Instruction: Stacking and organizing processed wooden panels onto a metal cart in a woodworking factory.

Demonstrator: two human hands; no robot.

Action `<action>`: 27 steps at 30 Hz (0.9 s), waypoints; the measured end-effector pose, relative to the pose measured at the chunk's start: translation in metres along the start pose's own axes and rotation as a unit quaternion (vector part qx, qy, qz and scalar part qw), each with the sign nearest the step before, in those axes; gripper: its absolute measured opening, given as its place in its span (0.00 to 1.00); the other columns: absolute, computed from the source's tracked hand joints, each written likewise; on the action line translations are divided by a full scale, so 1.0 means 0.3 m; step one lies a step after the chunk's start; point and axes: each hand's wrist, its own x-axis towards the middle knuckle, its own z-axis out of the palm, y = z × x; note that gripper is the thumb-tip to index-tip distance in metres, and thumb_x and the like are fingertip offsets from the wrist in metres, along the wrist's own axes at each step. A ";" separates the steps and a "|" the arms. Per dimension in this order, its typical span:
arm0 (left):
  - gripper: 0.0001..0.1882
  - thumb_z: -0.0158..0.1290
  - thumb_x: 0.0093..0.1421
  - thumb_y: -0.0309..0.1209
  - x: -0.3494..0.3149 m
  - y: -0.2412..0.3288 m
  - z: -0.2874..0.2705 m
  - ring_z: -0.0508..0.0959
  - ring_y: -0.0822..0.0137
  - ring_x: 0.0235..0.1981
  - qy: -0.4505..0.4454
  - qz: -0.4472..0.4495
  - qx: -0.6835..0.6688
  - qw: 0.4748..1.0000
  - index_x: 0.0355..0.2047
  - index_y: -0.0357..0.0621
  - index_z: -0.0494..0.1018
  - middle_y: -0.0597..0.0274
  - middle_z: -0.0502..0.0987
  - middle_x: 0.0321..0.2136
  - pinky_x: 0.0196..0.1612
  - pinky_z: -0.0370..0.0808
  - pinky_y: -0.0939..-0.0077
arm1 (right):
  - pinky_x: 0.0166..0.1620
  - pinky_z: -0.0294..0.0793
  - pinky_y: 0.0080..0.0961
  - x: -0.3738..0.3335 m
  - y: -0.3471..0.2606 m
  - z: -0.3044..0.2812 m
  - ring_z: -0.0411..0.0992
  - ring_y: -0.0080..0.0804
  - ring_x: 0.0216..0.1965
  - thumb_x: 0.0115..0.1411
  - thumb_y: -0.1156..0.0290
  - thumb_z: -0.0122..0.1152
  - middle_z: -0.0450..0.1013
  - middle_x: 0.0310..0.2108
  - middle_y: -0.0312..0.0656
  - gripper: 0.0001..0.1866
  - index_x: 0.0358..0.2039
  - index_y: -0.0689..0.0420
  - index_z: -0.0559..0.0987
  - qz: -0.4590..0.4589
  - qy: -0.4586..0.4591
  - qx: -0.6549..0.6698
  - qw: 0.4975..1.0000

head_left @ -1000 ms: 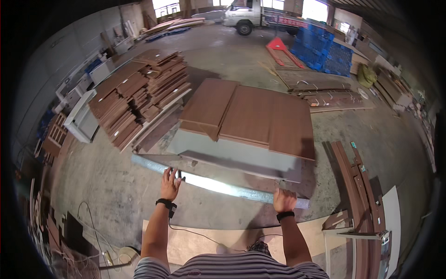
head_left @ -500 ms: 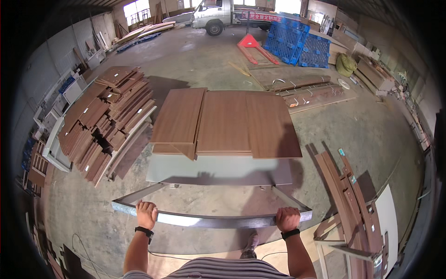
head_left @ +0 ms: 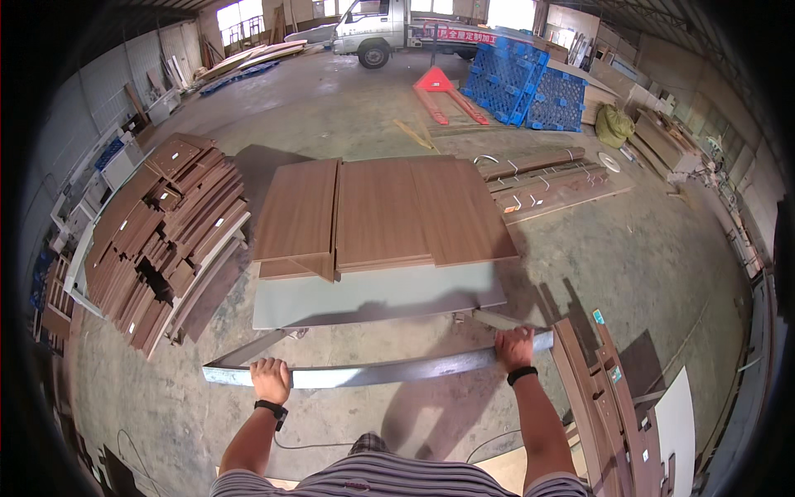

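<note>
My left hand (head_left: 271,380) is closed over the left part of a long silvery metal bar (head_left: 373,374). Near the bar's right end, my right hand (head_left: 514,347) grips it too, fingers wrapped over the top. Side arms run from both bar ends toward a pale grey board (head_left: 373,298), like the push frame of a flat trolley. Several brown wood-grain panels (head_left: 383,215) lie stacked on that board. A smaller angled piece sticks out at the stack's near left corner. Wheels or supports below are hidden.
Left stands a large stack of brown boards (head_left: 178,224). Long brown planks (head_left: 592,381) and a white sheet (head_left: 679,422) lie close on the right. Farther off are wrapped planks (head_left: 546,186), a red pallet jack (head_left: 432,80), blue pallets (head_left: 505,83) and a truck (head_left: 373,33).
The bar has tilted, its right end now farther from me, and my right hand has moved up with it. Panels and surroundings have shifted left in view. Both hands keep their grip.
</note>
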 end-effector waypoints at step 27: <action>0.08 0.47 0.54 0.35 1.553 0.279 0.686 0.73 0.62 0.31 -0.023 0.058 -0.166 0.984 0.33 0.50 0.72 0.65 0.74 0.27 0.37 0.64 0.63 | 0.59 0.42 0.53 1.675 0.311 0.891 0.60 0.43 0.47 0.57 0.65 0.46 0.66 0.37 0.44 0.10 0.31 0.57 0.72 0.091 0.076 0.025 0.993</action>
